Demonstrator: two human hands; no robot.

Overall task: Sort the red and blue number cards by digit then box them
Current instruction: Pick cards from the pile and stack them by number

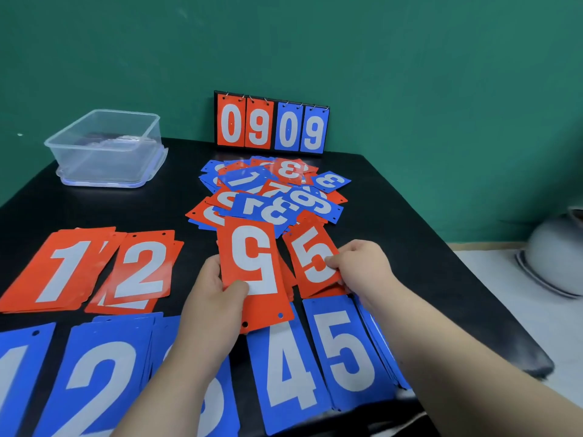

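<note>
My left hand (217,288) grips a red card (252,272) whose white digit, a 5, is turned upside down. It is held above the table's middle. My right hand (359,266) pinches the red 5 card (312,260) on top of a small red stack. Sorted red stacks of 1 (60,269) and 2 (142,269) lie at the left. In front lie blue stacks of 1 (19,373), 2 (101,373), 4 (287,370) and 5 (344,345). A mixed heap of red and blue cards (271,190) lies behind.
A clear plastic box (104,146) stands on its lid at the back left of the black table (394,216). A flip scoreboard (271,124) reading 09 09 leans on the green wall. A white bowl (558,253) sits off the table to the right.
</note>
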